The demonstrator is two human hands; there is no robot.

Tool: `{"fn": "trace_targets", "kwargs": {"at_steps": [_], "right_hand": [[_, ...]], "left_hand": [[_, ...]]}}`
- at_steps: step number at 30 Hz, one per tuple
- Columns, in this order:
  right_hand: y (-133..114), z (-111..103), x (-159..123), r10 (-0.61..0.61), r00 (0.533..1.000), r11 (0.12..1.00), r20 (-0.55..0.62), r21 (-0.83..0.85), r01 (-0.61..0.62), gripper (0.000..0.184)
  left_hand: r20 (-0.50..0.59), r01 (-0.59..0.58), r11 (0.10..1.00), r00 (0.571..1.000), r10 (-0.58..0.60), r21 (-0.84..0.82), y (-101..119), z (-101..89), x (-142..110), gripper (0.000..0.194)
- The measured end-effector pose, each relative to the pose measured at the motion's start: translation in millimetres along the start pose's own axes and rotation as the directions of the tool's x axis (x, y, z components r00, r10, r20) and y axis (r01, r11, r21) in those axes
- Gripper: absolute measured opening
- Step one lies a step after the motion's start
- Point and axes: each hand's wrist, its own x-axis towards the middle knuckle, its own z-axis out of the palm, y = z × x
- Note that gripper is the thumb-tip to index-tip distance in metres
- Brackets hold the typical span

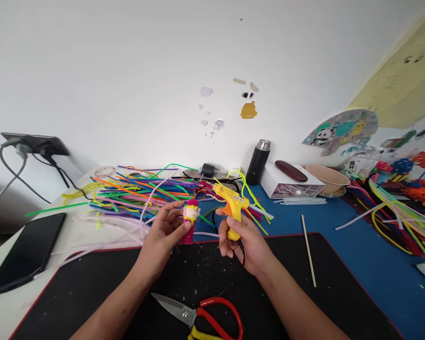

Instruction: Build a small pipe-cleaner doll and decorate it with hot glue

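Between the thumb and fingers of my left hand [163, 231] is a small doll figure [190, 219] with a magenta hat and body, a pale face area and a yellow collar. My right hand [250, 243] grips the handle of a yellow hot glue gun [236, 208] with an orange trigger. Its nozzle points left, above and to the right of the doll, apart from it. A dark cord hangs from the handle's base. Below both hands, scissors [187, 314] with red and yellow handles lie on the black mat [120, 278].
Colourful pipe cleaners [141, 191] spread behind my hands, with another bunch [393, 212] at right. A black phone [28, 252] lies left. A wooden stick [308, 250] rests on the mat. Along the wall stand a black flask [258, 163], a white box [269, 182] and a bowl [327, 175].
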Motion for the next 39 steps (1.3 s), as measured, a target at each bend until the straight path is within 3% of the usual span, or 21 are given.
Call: {"fn": "trace_targets", "kwargs": {"at_steps": [7, 14, 24, 33, 39], "right_hand": [[11, -4, -6, -0.034, 0.999, 0.997, -0.019, -0.067, 0.032, 0.044], [4, -12, -15, -0.049, 0.999, 0.986, -0.016, -0.163, 0.046, 0.049], [9, -5, -22, -0.068, 0.996, 0.929, -0.054, -0.369, 0.043, 0.05], [13, -11, -25, -0.228, 0.973, 0.779, -0.045, -0.608, 0.155, 0.044], [11, -10, -26, -0.301, 0.953, 0.701, -0.011, -0.68, 0.214, 0.042]], "left_hand": [[-0.059, -0.06, 0.989, 0.996, 0.069, 0.136, 3, 1.9, -1, 0.056], [-0.035, -0.079, 0.983, 0.996, 0.086, 0.164, 2, 3.8, -5, 0.05], [-0.054, -0.113, 0.975, 0.991, 0.125, 0.191, 3, 2.8, -6, 0.049], [-0.068, -0.135, 0.959, 0.985, 0.156, 0.25, 6, 5.6, -11, 0.049], [-0.061, -0.145, 0.944, 0.983, 0.17, 0.296, 5, 5.5, -12, 0.047]]}}
